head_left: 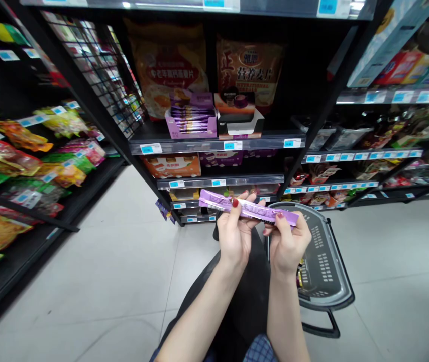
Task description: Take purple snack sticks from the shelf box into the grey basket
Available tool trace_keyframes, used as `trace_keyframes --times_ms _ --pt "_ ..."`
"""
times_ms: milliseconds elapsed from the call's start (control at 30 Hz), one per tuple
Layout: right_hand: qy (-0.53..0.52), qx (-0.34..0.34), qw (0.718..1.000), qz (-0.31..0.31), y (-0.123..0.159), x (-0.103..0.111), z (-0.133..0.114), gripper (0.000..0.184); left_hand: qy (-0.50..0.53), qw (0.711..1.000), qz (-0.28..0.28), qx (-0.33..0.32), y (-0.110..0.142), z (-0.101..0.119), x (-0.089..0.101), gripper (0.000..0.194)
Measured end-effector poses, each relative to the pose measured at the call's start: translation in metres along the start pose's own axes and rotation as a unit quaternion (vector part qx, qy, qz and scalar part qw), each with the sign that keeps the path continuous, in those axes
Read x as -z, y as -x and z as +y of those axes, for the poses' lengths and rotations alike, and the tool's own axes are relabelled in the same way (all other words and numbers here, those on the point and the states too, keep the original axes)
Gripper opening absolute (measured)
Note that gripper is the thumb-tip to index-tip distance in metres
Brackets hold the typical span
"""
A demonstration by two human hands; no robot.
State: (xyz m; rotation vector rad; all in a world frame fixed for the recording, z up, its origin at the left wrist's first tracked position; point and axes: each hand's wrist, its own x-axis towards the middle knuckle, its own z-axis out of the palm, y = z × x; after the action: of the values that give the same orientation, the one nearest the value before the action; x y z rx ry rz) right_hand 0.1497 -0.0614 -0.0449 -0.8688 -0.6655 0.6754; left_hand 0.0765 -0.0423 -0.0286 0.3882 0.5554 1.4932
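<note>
Held up between both hands is a long, thin purple stick packet (256, 209), its length running left to right with the right end a little lower. My left hand (235, 229) grips it left of its middle, thumb on top and fingers underneath. Near the other end, my right hand (288, 239) pinches it between thumb and fingers. Beyond them on the shelf stands an open purple display box (192, 123) filled with similar purple sticks. A dark box with a white front (240, 125) touches its right side.
Two large cereal bags (250, 70) stand behind the boxes. A grey shopping basket (322, 251) with a black handle is on the floor to my right, a few packets inside. Shelves of snack bags (18, 146) line the left. Pale floor tiles (124, 271) lie below.
</note>
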Motion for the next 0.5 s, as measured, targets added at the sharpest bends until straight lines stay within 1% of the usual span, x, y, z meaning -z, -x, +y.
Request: trace_keyframes --times_ms 100,167,233,300,400,500 --pt "0.026 -0.014 0.999 -0.035 -0.003 0.004 0.001 0.016 -0.008 1.0 0.001 -0.005 0.001 0.0 0.0 0.023" --pt "0.049 -0.028 0.998 -0.036 -0.005 0.007 0.0 0.016 -0.009 1.0 -0.007 -0.003 -0.001 -0.002 0.001 0.023" --pt "0.051 -0.033 0.998 -0.005 -0.007 0.01 -0.001 0.016 0.0 1.0 -0.018 -0.004 -0.005 -0.002 0.004 0.024" --pt "0.033 -0.02 0.999 0.034 -0.009 0.013 -0.003 0.017 0.004 1.0 -0.021 -0.018 -0.011 0.001 0.008 0.023" --pt "0.019 0.003 0.997 0.069 -0.01 0.014 -0.004 0.016 -0.029 0.999 -0.012 -0.034 -0.02 0.01 0.015 0.021" --pt "0.02 0.016 0.995 0.101 -0.009 0.011 -0.002 0.015 -0.052 0.998 -0.001 -0.029 -0.023 0.014 0.017 0.019"
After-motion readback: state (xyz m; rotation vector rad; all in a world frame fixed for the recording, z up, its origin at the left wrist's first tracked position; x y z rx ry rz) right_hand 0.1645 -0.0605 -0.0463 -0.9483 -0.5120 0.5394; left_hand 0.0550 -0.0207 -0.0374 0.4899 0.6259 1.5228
